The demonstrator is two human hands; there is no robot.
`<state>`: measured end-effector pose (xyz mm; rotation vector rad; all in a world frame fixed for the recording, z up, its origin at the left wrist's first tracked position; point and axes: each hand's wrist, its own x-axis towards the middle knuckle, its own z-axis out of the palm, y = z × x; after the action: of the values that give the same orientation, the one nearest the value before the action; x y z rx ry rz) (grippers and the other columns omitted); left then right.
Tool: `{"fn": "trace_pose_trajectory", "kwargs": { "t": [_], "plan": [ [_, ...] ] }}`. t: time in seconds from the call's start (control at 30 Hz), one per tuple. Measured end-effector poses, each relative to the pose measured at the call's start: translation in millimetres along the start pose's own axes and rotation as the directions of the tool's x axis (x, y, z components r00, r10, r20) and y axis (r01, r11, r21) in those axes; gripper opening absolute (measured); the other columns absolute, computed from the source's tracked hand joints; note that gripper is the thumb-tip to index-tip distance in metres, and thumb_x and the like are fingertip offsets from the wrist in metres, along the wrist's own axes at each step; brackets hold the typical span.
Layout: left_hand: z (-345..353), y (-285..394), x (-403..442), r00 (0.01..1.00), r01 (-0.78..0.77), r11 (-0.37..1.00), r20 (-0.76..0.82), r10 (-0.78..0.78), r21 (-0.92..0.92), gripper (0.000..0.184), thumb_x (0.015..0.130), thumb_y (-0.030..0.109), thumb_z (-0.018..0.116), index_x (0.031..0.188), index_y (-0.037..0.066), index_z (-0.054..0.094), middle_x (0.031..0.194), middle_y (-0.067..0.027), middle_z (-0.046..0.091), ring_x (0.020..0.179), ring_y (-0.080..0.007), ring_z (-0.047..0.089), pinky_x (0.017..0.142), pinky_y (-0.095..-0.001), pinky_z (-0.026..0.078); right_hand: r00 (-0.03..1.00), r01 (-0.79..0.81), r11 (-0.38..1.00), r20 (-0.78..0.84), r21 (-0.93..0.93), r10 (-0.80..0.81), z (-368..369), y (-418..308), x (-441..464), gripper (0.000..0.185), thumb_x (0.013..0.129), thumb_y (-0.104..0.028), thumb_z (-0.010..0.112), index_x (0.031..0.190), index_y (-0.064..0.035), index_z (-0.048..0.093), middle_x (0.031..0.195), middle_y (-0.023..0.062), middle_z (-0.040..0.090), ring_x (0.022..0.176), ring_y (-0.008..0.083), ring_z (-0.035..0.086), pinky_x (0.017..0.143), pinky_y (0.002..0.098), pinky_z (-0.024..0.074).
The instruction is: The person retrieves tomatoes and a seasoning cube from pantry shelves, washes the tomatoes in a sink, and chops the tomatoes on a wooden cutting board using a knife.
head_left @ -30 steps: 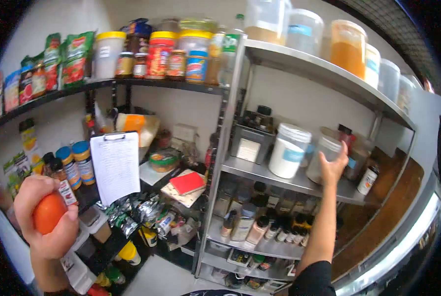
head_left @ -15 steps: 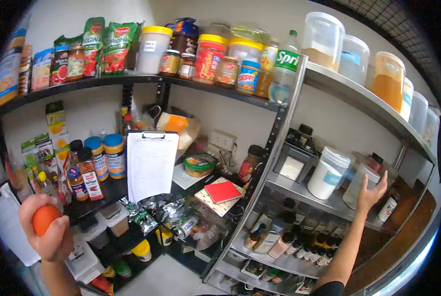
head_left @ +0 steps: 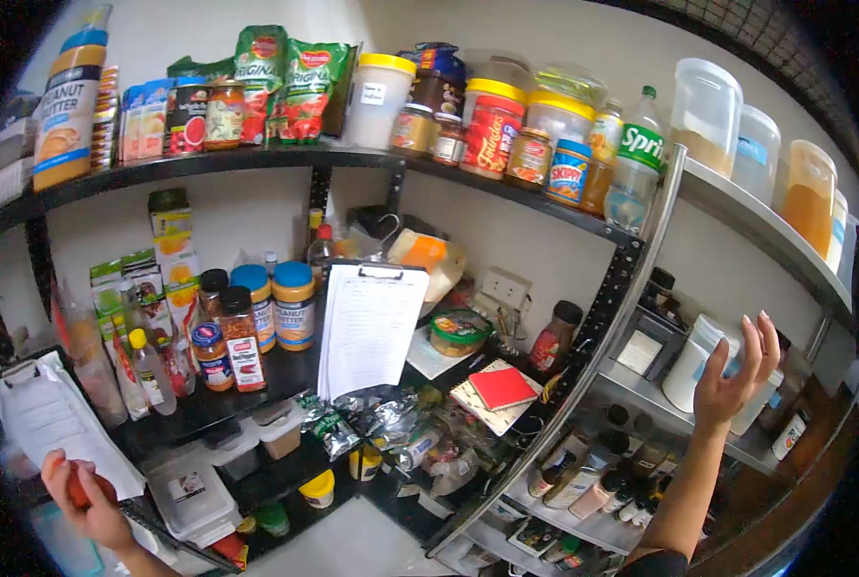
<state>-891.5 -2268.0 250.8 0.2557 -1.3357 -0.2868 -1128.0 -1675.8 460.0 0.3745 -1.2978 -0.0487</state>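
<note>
At the lower left, my left hand (head_left: 102, 519) has its fingers wrapped round a smooth, round red-orange tomato (head_left: 94, 489), partly hidden by the fingers. Just above that hand, a clipboard with papers (head_left: 59, 413) hangs at the shelf's left side. My right hand (head_left: 734, 377) is raised on the right with its fingers apart and nothing in it. It is in front of the metal shelf, overlapping a clear tub of white powder (head_left: 684, 383) in the view; whether it touches the tub I cannot tell. A small white-labelled jar (head_left: 788, 435) stands to the right of it.
Black shelving (head_left: 208, 163) holds peanut butter jars (head_left: 294, 306), pouches and sauces. A second clipboard (head_left: 372, 327) hangs at the corner. A red notebook (head_left: 503, 388) lies on the middle shelf. Metal shelving (head_left: 583, 452) on the right carries tubs and bottles. Plastic boxes (head_left: 199, 495) sit lower left.
The view has turned left, so the shelves appear further right. My left hand, still round the tomato, has moved lower in view. My right hand stays raised and open.
</note>
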Motion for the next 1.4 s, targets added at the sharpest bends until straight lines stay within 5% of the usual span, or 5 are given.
{"fn": "trace_pose_trajectory", "kwargs": {
  "t": [0.5,0.7,0.83,1.17,1.4],
  "plan": [
    [-91.3,-35.8,43.2,0.812,0.372,0.611,-0.074,-0.579,-0.699,0.035,0.093,0.026,0.048,0.124,0.009,0.040,0.114,-0.0090,0.051,0.078,-0.0137,0.050,0.065,-0.0259,0.044,0.999,-0.027,0.986,0.030,0.163,0.023,15.8,-60.6,-15.3,0.027,0.080,-0.003,0.055,0.107,0.0007,0.057,0.114,0.0191,0.052,0.108,0.0307,0.050,0.091,0.0380,0.0402],
    [-7.7,19.9,15.7,0.767,0.575,0.559,0.156,-0.623,-0.598,0.037,0.086,0.025,0.057,0.115,0.008,0.042,0.091,-0.0099,0.053,0.056,-0.0144,0.054,0.047,-0.0254,0.047,0.732,-0.681,0.297,0.609,0.670,0.305,10.6,-171.0,-62.7,0.021,0.077,-0.010,0.053,0.094,0.0028,0.057,0.101,0.0147,0.054,0.100,0.0253,0.050,0.088,0.0362,0.0397],
    [58.3,65.8,-20.9,0.720,0.674,0.556,0.599,-0.349,-0.486,0.020,0.086,0.020,0.059,0.096,0.005,0.051,0.088,-0.0105,0.055,0.066,-0.0155,0.058,0.053,-0.0282,0.052,0.217,-0.635,-0.760,0.913,-0.138,-0.347,-3.4,-311.0,-119.1,0.052,0.085,-0.040,0.058,0.122,-0.0057,0.046,0.116,0.0161,0.052,0.105,0.0283,0.054,0.083,0.0464,0.0485],
    [125.6,108.2,-111.1,0.168,-0.040,0.951,0.936,0.309,-0.307,0.062,0.078,0.048,0.056,0.130,0.016,0.042,0.131,-0.0182,0.036,0.115,-0.0371,0.039,0.094,-0.0529,0.029,0.030,-0.085,-0.706,0.707,-0.703,-0.707,-20.0,-416.6,-175.8,0.066,0.084,-0.065,0.032,0.127,-0.0157,0.045,0.126,0.0063,0.048,0.117,0.0254,0.045,0.098,0.0441,0.0361],
    [170.6,95.9,-63.3,0.264,-0.170,0.864,0.823,0.503,-0.474,0.061,0.077,0.042,0.060,0.129,0.016,0.043,0.132,-0.0216,0.034,0.120,-0.0389,0.037,0.091,-0.0577,0.032,-0.095,0.047,-0.765,0.760,-0.642,-0.643,8.8,-391.4,-203.4,0.056,0.078,-0.065,0.047,0.097,-0.0126,0.054,0.109,0.0135,0.055,0.102,0.0314,0.052,0.089,0.0553,0.0387]
  ]
}}
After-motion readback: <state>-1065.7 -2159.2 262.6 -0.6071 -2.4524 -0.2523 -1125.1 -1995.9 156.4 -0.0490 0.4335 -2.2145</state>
